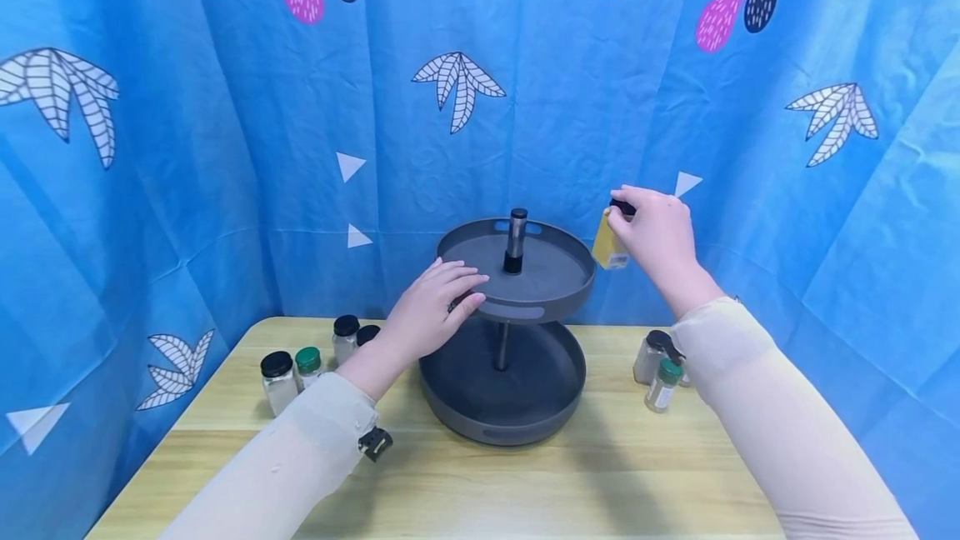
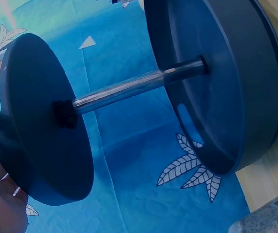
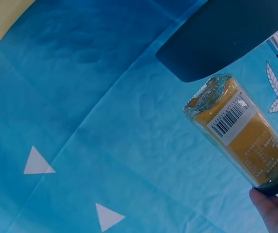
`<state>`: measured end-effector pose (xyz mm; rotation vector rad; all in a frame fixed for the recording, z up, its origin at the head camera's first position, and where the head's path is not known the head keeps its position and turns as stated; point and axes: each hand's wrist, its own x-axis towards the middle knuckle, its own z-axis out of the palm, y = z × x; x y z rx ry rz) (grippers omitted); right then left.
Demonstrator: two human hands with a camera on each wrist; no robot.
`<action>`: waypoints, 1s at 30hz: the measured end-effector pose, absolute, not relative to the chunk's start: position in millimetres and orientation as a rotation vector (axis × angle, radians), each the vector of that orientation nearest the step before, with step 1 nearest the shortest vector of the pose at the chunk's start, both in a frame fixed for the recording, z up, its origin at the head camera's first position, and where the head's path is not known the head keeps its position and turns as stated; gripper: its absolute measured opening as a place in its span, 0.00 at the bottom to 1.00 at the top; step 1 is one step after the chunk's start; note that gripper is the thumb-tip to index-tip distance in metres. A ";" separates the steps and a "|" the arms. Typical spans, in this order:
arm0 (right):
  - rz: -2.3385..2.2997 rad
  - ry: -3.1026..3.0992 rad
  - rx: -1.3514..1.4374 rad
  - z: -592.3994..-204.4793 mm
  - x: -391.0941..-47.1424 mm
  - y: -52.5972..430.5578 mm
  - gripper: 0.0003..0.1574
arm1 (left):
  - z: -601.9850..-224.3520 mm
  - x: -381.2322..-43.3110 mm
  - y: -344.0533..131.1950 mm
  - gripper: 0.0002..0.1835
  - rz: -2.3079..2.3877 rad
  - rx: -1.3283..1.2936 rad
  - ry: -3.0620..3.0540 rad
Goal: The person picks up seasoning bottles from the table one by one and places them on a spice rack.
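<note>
Head view: right hand (image 1: 658,227) pinches yellow jar (image 1: 609,244) by cap (image 1: 622,207); left hand (image 1: 437,308), grip loose, touches upper tray (image 1: 555,269).

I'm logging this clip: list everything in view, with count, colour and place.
Two-tier stand: one, dark grey with silvery post, mid-table
Yellow-filled jar: one, yellow with black cap, raised beside the stand's upper right rim
Left black-capped jars: three, pale contents, table's left
Left green-capped jar: one, among them
Right black-capped jar: one, greyish, table's right
Right green-capped jar: one, in front of it
Table: one, light wood, below
Curtain: blue, printed with leaves, triangles and drops, behind
Wrist device: one clear, black, left cuff
Sleeves: two, pale, on forearms; right may hide more
Left hand: one, bare, at stand's upper left rim
Right hand: one, bare, holding the yellow-filled jar's cap
</note>
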<state>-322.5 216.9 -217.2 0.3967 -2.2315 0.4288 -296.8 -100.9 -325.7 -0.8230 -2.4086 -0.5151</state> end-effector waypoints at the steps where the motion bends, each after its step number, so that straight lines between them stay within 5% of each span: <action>1: 0.428 -2.232 0.397 -217.2 -323.1 216.1 0.18 | -326.0 -296.9 -100.8 0.23 -0.513 -0.819 -2.413; 30: 0.469 -2.256 0.421 -218.8 -347.5 188.1 0.19 | -330.2 -300.4 -100.4 0.23 -0.502 -0.823 -2.396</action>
